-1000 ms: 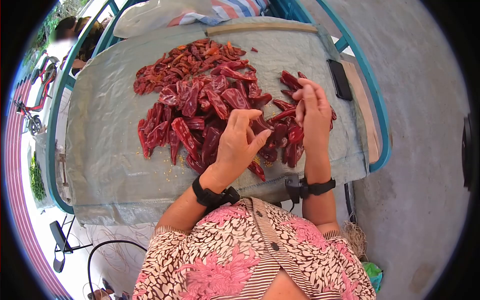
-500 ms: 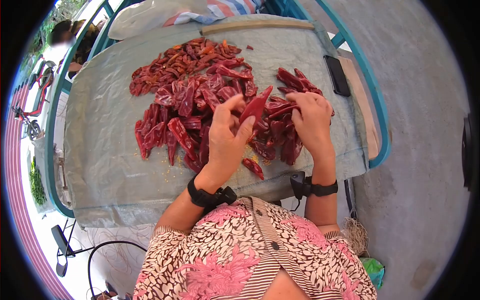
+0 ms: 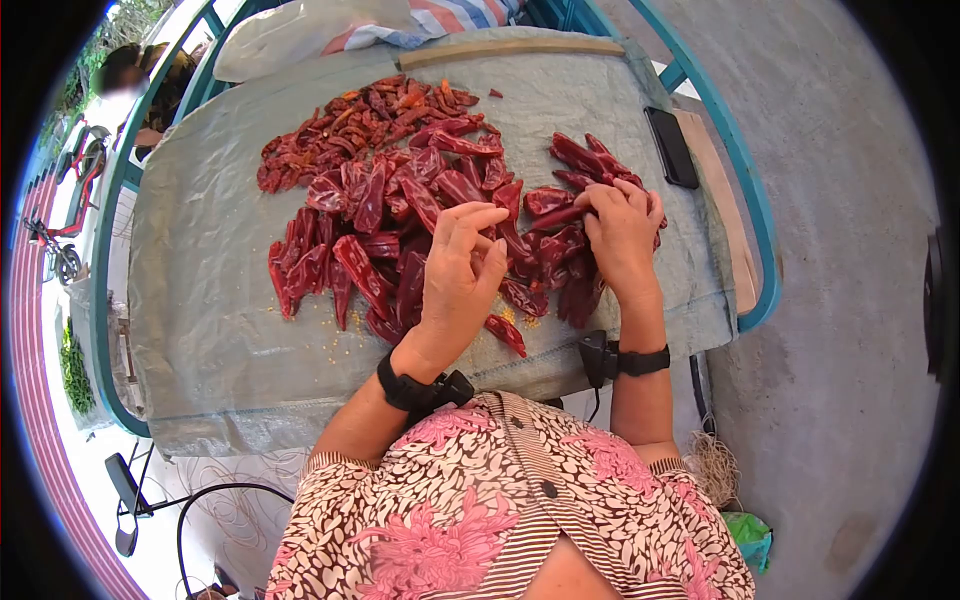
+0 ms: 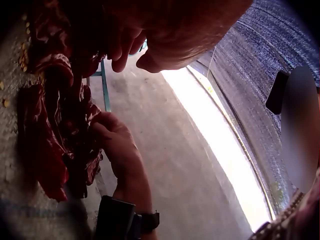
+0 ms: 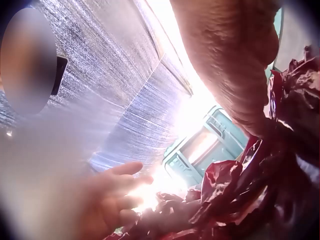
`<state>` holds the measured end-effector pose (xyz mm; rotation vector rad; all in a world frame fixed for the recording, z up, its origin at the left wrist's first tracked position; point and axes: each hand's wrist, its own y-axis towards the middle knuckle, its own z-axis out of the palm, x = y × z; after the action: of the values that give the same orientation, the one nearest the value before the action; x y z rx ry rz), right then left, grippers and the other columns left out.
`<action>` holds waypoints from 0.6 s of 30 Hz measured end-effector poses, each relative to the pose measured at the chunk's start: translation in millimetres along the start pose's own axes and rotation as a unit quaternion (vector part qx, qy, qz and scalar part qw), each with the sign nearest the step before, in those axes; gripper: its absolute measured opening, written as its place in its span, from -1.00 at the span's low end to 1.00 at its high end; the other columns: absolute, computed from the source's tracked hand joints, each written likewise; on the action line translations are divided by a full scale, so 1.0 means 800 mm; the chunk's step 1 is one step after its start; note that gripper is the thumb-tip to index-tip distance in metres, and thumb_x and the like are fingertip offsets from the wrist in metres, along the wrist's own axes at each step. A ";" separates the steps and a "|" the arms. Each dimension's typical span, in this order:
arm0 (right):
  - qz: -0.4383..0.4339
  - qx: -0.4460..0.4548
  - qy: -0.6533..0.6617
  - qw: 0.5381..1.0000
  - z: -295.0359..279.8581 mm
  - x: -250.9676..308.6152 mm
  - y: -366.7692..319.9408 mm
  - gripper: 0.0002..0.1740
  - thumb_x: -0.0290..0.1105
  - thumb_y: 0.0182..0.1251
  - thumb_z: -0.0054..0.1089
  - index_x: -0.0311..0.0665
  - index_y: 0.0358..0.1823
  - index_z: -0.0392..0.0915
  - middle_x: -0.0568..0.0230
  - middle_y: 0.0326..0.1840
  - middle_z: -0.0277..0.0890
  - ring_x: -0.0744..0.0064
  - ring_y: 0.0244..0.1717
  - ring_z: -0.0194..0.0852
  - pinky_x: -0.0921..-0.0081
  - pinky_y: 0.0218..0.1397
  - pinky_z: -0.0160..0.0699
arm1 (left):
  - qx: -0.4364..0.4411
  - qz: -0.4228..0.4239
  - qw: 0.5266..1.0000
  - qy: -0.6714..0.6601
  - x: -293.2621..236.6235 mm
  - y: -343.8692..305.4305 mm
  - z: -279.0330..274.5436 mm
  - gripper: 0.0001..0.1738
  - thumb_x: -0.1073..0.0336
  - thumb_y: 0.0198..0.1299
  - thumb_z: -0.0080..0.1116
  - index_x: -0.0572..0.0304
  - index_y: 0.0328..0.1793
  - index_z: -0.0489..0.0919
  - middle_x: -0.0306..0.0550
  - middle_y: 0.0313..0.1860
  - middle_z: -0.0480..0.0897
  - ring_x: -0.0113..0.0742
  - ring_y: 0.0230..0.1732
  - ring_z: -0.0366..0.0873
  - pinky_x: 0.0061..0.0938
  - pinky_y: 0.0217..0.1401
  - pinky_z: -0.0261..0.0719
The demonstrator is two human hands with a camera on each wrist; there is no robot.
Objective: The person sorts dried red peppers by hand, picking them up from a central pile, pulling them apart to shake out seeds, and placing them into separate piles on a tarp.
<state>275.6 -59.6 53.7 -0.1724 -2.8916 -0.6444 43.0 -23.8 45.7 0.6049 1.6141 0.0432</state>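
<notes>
My left hand (image 3: 462,275) hovers over the near side of a heap of large dried red chili peppers (image 3: 375,195), its fingers loosely bent with nothing between them. In the right wrist view the same left hand (image 5: 112,200) shows empty fingers. My right hand (image 3: 625,240) is down at the right-hand group of peppers (image 3: 580,155), thumb and fingers pinching the end of a long chili pepper (image 3: 560,218). The left wrist view shows this right hand (image 4: 117,142) with its fingertips at the peppers. One short pepper (image 3: 506,335) lies apart near the front.
Smaller, shrivelled chilies (image 3: 385,115) are heaped at the back. A grey-green woven sheet (image 3: 200,300) covers the surface, with yellow seeds (image 3: 515,318) scattered on it. A black phone (image 3: 670,147) lies at the right, inside the teal metal rail (image 3: 752,230). A wooden strip (image 3: 510,50) runs along the back.
My left hand held up a red chili pepper half a second ago; now it is empty and a pepper lies on the heap just beyond it. My right hand has come down onto the right-hand peppers.
</notes>
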 end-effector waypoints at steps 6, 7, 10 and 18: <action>-0.032 -0.039 0.223 0.974 -0.029 0.027 0.016 -0.70 -0.56 0.28 0.32 -0.10 0.02 0.72 0.26 0.05 0.69 0.17 0.16 0.61 0.24 0.31 0.49 | -0.014 0.002 1.000 -0.023 -0.003 -0.001 0.006 -0.55 0.49 0.40 0.26 0.21 0.40 0.54 -0.11 0.22 0.52 -0.59 -0.25 0.56 -0.64 -0.23 0.54; -0.031 -0.021 0.268 0.963 -0.032 0.039 0.013 -0.69 -0.58 0.28 0.33 -0.12 0.03 0.72 0.23 0.04 0.69 0.17 0.13 0.64 0.30 0.23 0.56 | -0.003 -0.001 0.999 -0.033 -0.006 0.000 0.007 -0.55 0.47 0.40 0.28 0.22 0.40 0.54 -0.09 0.22 0.53 -0.56 -0.27 0.57 -0.62 -0.24 0.55; -0.032 0.015 0.336 0.941 -0.041 0.056 0.007 -0.67 -0.62 0.30 0.33 -0.19 0.07 0.71 0.20 0.04 0.70 0.25 0.08 0.69 0.42 0.09 0.66 | 0.004 0.054 0.998 0.018 -0.006 0.002 0.007 -0.62 0.47 0.40 0.28 0.24 0.32 0.60 -0.05 0.12 0.62 -0.47 -0.29 0.63 -0.57 -0.30 0.59; 0.104 0.034 0.424 0.899 -0.049 0.054 -0.003 -0.68 -0.60 0.37 0.32 -0.34 0.14 0.66 0.30 0.06 0.73 0.58 -0.03 0.67 0.59 0.08 0.63 | 0.009 -0.026 1.000 0.009 -0.006 -0.001 0.009 -0.68 0.49 0.30 0.35 0.24 0.17 0.67 -0.08 -0.14 0.65 -0.40 -0.39 0.60 -0.47 -0.32 0.59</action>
<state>239.0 -75.4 96.4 -0.1408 -2.0118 -0.4246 49.4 -28.2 48.5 0.5765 1.6492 -0.0042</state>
